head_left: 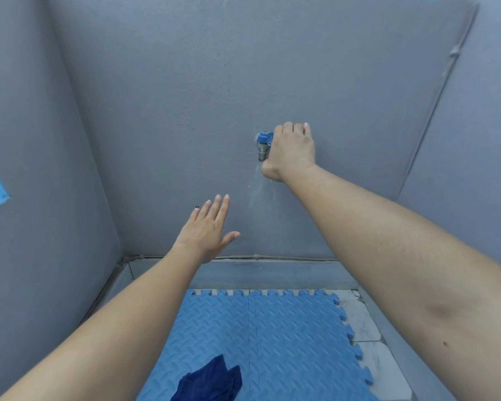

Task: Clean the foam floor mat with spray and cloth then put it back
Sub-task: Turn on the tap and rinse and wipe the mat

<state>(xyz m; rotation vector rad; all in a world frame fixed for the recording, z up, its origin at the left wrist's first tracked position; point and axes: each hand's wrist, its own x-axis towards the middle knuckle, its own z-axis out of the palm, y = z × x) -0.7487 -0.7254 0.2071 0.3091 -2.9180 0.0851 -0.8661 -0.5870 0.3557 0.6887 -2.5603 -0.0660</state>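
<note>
the foam floor mat (272, 337) lies flat on the floor below both hands, nearer the person than the wall, its two blue tiles joined by a seam and its toothed edge showing on the side of the right arm. it looks light, soft and bendy, likely to flop if lifted by one corner, so a hold along an edge or on two sides would probably suit it best; the ribbed top should not be slippery unless wet. a dark blue cloth (211, 380) lies crumpled on the mat, below the left forearm, limp and easy to gather in one fist. the right hand (291, 151) is up against the grey wall (185, 96), fingers curled round the blue-handled tap (264, 144), seemingly to turn it. no water can be seen running. the left hand (207, 227) hovers lower and apart from the tap, fingers straight and spread, holding nothing.
</note>
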